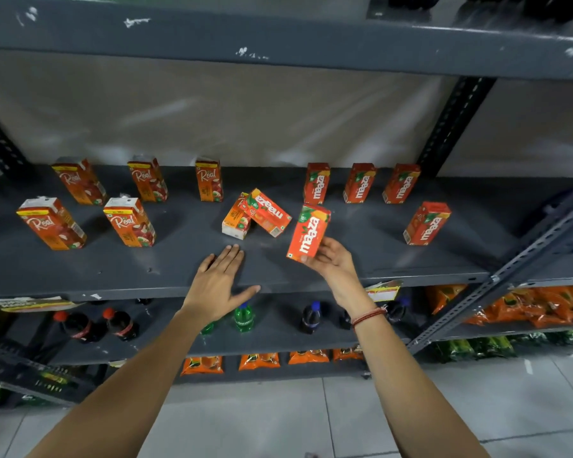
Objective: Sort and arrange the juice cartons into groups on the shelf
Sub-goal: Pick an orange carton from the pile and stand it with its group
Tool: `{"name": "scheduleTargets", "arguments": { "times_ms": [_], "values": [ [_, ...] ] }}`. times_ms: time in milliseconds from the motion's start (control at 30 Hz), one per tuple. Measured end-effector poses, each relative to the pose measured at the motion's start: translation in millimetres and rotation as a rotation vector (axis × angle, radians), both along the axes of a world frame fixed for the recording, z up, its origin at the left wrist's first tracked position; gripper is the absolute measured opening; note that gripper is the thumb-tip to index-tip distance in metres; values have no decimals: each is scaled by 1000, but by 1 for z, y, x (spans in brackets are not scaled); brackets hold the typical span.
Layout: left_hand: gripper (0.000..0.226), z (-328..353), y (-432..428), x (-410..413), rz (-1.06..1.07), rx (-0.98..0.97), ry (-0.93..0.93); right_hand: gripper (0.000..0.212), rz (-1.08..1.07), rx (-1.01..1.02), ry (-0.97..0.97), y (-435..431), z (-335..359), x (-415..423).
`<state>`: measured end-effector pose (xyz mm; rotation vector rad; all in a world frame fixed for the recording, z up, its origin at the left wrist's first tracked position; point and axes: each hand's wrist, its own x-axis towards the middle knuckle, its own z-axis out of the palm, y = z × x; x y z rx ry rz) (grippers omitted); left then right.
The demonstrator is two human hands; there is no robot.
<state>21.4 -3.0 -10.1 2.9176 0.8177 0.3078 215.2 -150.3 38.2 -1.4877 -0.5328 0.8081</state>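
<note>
Left hand lies flat and empty on the shelf edge, fingers spread. Right hand grips a Maaza carton upright near the front. Behind that, two cartons lean together mid-shelf, Real cartons stand left, more Maaza cartons right.

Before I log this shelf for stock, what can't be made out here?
Head view only:
- Real carton: mostly covered by the Maaza carton leaning on it.
- Small print on every carton: too small.
- Dark bottles on the top shelf: cut off by the frame edge.
</note>
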Motion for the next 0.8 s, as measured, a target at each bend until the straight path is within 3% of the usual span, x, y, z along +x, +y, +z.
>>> {"name": "scheduleTargets", "arguments": {
  "times_ms": [300, 567, 800],
  "values": [
    [91, 3, -15, 35, 60, -32, -39, 49, -163, -159, -254, -27, -4, 103],
    [83, -1, -14, 35, 75, 6, -25, 46, 15, -313, -429, -35, 0, 137],
    [85, -1, -15, 35, 95, 1, -27, 42, 6, -435, -569, -32, -4, 142]
  ]
}}
